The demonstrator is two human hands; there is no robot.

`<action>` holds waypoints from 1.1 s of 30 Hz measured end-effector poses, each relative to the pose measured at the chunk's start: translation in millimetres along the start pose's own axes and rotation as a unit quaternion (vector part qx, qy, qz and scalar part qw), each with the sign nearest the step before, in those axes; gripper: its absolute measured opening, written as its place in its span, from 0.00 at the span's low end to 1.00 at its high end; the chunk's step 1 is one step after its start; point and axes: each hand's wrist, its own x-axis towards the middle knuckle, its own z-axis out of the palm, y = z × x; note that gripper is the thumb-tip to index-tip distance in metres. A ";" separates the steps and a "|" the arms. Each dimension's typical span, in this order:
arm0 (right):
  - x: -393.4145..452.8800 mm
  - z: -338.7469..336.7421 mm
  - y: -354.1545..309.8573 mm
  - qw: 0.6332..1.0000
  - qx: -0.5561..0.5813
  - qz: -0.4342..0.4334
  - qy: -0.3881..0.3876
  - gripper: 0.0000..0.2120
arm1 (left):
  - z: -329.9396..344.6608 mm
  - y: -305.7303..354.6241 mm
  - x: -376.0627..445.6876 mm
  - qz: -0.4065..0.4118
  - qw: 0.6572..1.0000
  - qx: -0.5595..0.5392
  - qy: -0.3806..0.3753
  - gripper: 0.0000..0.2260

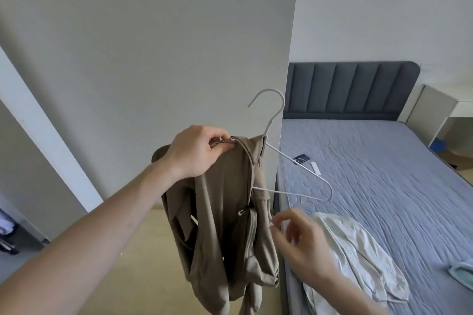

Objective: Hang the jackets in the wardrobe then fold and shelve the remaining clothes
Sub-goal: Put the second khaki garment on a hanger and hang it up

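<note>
Jacket (225,202) is sitting on only one arm of hanger (294,161) — left hand (197,152) is pinching its collar, right hand (299,240) is blurred, half-curled, grip unclear — so it is risking sliding off.

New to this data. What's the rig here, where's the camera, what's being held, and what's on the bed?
There is no robot. A person works with two bare hands, and the single picture comes from a wide-angle camera on their head, looking forward and down, so the arms reach in from the bottom edge.

The left hand pinches the collar of a tan fabric jacket, which hangs half-threaded on a white wire hanger. One hanger arm sticks out bare to the right. The right hand hovers beside the jacket, blurred, so I cannot tell whether it holds anything.

On the blue quilted mattress lie a crumpled white satin garment, a small dark card and a white strip.
</note>
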 end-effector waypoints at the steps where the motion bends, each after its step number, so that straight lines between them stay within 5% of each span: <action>1: -2.6 8.4 3.5 0.998 -0.013 0.049 -0.039 0.06 | -1.4 2.0 1.5 -0.004 1.000 0.001 0.005 0.09; 5: -2.6 34.9 18.4 0.979 -0.033 0.168 -0.114 0.20 | -6.4 10.2 3.7 -0.018 1.000 -0.017 0.010 0.09; 9: 5.0 46.8 32.5 0.971 -0.039 0.181 -0.153 0.05 | -12.7 11.6 4.0 -0.020 0.998 -0.057 -0.002 0.11; 17: 6.2 7.1 92.5 0.943 -0.126 0.249 -0.181 0.11 | -35.3 -28.2 -11.4 -0.071 0.994 -0.071 -0.031 0.08; 25: 31.5 -59.4 106.5 0.948 -0.158 0.262 -0.091 0.08 | -31.5 -55.8 -32.4 -0.088 0.991 -0.033 -0.092 0.09; 33: 55.9 -71.4 86.4 0.972 0.045 0.227 0.041 0.23 | -14.4 -60.4 -36.9 -0.073 0.987 0.080 -0.120 0.11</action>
